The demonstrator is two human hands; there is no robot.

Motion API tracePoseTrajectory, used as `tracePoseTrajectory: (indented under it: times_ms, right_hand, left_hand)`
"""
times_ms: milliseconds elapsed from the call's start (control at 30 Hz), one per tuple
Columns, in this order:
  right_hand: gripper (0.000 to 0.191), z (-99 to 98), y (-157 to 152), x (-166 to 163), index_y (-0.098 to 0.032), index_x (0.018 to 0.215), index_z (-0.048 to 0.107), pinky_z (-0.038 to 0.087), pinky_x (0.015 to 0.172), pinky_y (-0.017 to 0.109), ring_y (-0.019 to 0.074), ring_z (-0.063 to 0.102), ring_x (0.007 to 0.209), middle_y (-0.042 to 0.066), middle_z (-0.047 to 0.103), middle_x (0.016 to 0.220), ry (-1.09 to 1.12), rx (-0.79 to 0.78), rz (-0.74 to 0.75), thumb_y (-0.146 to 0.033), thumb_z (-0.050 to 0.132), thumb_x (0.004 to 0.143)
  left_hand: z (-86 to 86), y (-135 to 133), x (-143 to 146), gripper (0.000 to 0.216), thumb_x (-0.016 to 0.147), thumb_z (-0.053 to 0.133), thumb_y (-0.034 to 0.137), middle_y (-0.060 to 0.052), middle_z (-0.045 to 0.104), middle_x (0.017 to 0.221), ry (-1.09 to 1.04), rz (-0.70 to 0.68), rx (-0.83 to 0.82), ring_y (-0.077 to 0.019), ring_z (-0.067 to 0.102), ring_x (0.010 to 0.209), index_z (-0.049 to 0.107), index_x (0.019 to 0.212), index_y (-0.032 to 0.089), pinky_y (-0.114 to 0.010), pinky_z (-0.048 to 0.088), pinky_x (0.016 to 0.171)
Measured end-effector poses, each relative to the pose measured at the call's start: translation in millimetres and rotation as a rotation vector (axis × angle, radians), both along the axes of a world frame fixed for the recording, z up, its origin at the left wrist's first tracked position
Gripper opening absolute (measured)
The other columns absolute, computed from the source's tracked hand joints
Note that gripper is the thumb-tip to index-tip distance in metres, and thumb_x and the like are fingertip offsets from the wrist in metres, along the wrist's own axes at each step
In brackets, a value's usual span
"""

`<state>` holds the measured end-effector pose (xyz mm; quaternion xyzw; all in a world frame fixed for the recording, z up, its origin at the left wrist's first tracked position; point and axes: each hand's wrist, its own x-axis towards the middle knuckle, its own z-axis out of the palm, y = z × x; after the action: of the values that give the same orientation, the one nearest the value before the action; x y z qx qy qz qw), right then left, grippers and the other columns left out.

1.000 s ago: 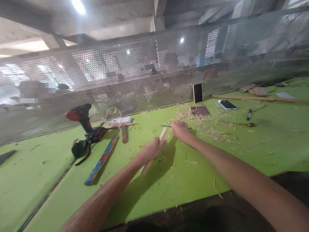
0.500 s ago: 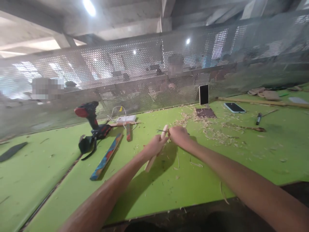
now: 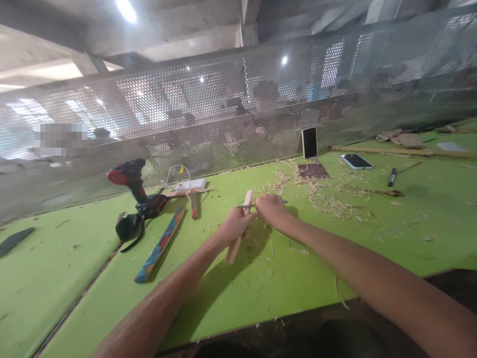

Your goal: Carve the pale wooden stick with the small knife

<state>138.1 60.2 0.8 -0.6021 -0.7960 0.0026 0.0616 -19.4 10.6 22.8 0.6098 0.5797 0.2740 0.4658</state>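
My left hand point(image 3: 235, 226) is closed around a pale wooden strip point(image 3: 232, 250), which slants away from me above the green table. The strip's far end sticks out past my fingers. In my right hand point(image 3: 271, 208) is a knife with a thin dark blade point(image 3: 244, 206), gripped in a fist. The blade lies across the strip just beyond my left thumb. My fingers cover most of the knife's handle. Left of my hands lies a wooden strip with a blue and red painted face point(image 3: 161, 246), and a shorter painted piece point(image 3: 194, 205) rests farther back.
A red and black cordless drill point(image 3: 136, 186) stands at the left. Wood shavings point(image 3: 316, 191) are scattered across the right side, near a propped phone point(image 3: 309, 142), a flat phone point(image 3: 357, 161) and a marker point(image 3: 392, 177). A perforated metal screen point(image 3: 216, 119) borders the back.
The view has shifted slightly to the right. The knife blade has come a little closer to me along the strip, and the strip's near end has swung slightly right. Both hands keep their hold.
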Motion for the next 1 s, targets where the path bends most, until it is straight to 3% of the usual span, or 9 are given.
tracePoseTrajectory:
  times_ms: [133,300,533,700,1000]
  right_hand:
    - [0.028,6.4,10.7,15.5,-0.014,0.096,0.08,0.052,0.062,0.029,0.0188,0.061,0.065,0.007,0.065,0.073,0.011,0.001,-0.118,-0.002,0.056,0.101]
    - [0.027,12.8,20.8,33.0,-0.017,0.098,0.082,0.056,0.063,0.034,0.0225,0.065,0.067,0.007,0.067,0.072,0.074,-0.003,-0.206,-0.01,0.057,0.104]
    - [0.03,1.1,1.8,2.6,-0.015,0.089,0.08,0.055,0.062,0.033,0.0197,0.061,0.061,0.008,0.068,0.072,0.167,-0.046,-0.062,-0.008,0.054,0.102]
    - [0.029,2.9,-8.0,-3.9,-0.016,0.085,0.078,0.053,0.061,0.031,0.0185,0.06,0.061,0.007,0.068,0.073,0.129,-0.035,-0.017,-0.011,0.056,0.103]
    - [0.027,7.0,-6.5,-3.1,-0.017,0.087,0.078,0.05,0.063,0.031,0.0191,0.057,0.063,0.006,0.064,0.07,0.065,0.003,-0.006,-0.008,0.058,0.102]
  left_hand:
    - [2.2,-6.8,3.4,0.026,0.104,0.069,0.022,0.003,0.06,0.059,0.015,-0.018,-0.011,-0.0112,0.052,0.047,0.061,0.08,0.018,-0.025,0.045,0.048]
    - [-0.8,-8.1,4.2,0.024,0.106,0.068,0.026,0.004,0.06,0.06,-0.013,-0.054,-0.016,-0.011,0.052,0.046,0.058,0.085,0.019,-0.024,0.042,0.046]
    - [-7.1,3.1,-1.4,0.022,0.104,0.069,0.02,0.005,0.06,0.061,-0.15,-0.037,-0.044,-0.0082,0.05,0.045,0.061,0.084,0.017,-0.021,0.042,0.044]
    - [-11.1,8.5,-6.2,0.019,0.101,0.072,0.016,0.005,0.061,0.064,-0.261,-0.085,-0.043,-0.0078,0.055,0.049,0.063,0.085,0.016,-0.02,0.046,0.046]
    - [-15.1,5.5,-1.5,0.022,0.101,0.061,0.009,0.005,0.058,0.06,-0.164,0.024,0.04,-0.0077,0.051,0.045,0.062,0.081,0.015,-0.019,0.042,0.042]
